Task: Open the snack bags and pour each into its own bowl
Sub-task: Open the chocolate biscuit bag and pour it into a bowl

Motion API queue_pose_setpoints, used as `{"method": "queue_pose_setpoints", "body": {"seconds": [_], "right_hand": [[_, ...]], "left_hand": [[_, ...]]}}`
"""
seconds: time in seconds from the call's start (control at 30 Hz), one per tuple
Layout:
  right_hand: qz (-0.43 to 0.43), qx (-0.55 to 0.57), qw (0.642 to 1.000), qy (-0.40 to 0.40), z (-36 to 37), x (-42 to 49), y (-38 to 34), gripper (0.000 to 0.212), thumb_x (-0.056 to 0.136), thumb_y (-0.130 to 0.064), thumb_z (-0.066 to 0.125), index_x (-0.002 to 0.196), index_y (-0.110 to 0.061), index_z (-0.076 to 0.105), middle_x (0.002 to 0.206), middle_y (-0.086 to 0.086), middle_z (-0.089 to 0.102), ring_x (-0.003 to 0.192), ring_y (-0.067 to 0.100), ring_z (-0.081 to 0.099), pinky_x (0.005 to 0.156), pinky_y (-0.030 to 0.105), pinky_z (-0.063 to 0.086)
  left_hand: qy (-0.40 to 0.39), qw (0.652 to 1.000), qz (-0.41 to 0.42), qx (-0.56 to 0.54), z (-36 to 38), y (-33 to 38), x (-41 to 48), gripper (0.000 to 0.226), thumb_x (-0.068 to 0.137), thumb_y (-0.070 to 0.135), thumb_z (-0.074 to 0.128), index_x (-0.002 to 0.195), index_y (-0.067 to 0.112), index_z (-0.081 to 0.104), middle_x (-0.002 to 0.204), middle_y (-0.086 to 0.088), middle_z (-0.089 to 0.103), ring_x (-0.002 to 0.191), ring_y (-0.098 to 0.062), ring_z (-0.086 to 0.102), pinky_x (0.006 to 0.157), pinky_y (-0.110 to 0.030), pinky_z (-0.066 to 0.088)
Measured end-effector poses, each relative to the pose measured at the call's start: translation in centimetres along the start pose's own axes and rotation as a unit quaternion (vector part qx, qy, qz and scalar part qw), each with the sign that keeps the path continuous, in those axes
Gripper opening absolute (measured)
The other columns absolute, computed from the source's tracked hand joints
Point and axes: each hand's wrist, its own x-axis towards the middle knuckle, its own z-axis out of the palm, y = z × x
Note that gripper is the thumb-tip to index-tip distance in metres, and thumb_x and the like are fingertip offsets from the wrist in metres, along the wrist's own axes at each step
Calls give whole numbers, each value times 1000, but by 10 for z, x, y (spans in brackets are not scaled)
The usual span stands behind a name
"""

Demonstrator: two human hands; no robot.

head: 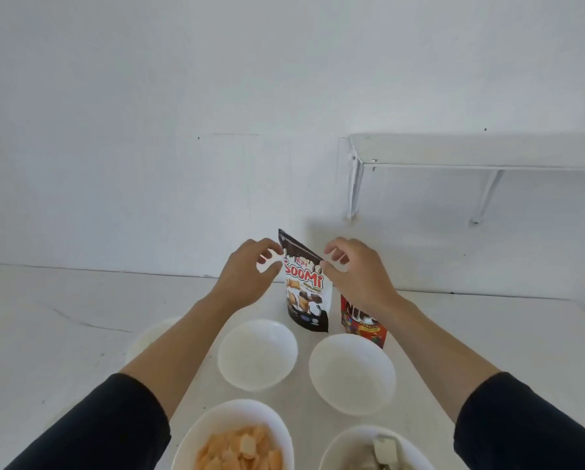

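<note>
Glossy Soomi bag [305, 286], smooth white bowls [257, 354]

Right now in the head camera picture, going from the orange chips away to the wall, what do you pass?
First the bowl of orange chips → middle empty white bowl → Soomi bag → white wall.

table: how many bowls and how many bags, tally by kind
Bowls: 5 (chip bowl, filled bowl, left empty bowl, right empty bowl, half-hidden bowl)
Bags: 2 (Soomi bag, red bag)
Total: 7
</note>
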Motion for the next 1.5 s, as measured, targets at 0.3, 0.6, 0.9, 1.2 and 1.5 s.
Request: {"method": "queue_pose_setpoints", "body": {"seconds": [0.3, 0.6, 0.9, 1.2, 1.5], "right_hand": [[46, -56, 997, 5, 39, 46, 34, 25, 89, -46, 66, 108, -31, 61, 97, -10, 63, 90, 10, 59, 84, 39, 55], [7, -118, 992, 42, 58, 47, 44, 12, 101, -28, 52, 95, -22, 59, 82, -5, 65, 69, 15, 59, 75, 41, 53], [-93, 8, 990, 101, 54, 88, -48, 11, 103, -27, 51, 103, -20, 59, 91, 1, 62, 76, 16, 59, 61, 28, 51], [-156, 139, 978, 11, 131, 86, -191, 12, 100, -26, 56, 99, -22, 66, 94, 0, 67, 78, 8, 57, 63, 15, 39], [-151, 152, 970, -114, 250, 40, -314, 15, 100, -25, 55, 95, -18, 67, 91, -3, 71, 79, 9, 62, 68, 30, 53]], "left_hand": [[-29, 992, 60, 110, 48, -24, 82, 38, 99, 29, 61, 137, 35, 56, 151, 4, 46, 144, -22, 31, 112, -51, 33], [9, 980, 104, 167, 62, -32, 104, 16, 102, 23, 56, 112, 26, 68, 120, 0, 61, 117, -31, 50, 89, -44, 44], [179, 959, 91, 199, -52, -24, 85, 18, 102, 27, 56, 112, 27, 71, 114, -1, 62, 118, -32, 46, 85, -38, 34], [248, 919, 4, 306, -207, -82, -14, 18, 104, 33, 52, 110, 33, 69, 100, 4, 61, 114, -23, 50, 97, -50, 23], [168, 937, -91, 292, -318, -200, -118, 15, 103, 42, 48, 104, 42, 63, 91, 12, 61, 96, -13, 50, 85, -38, 16]]}}
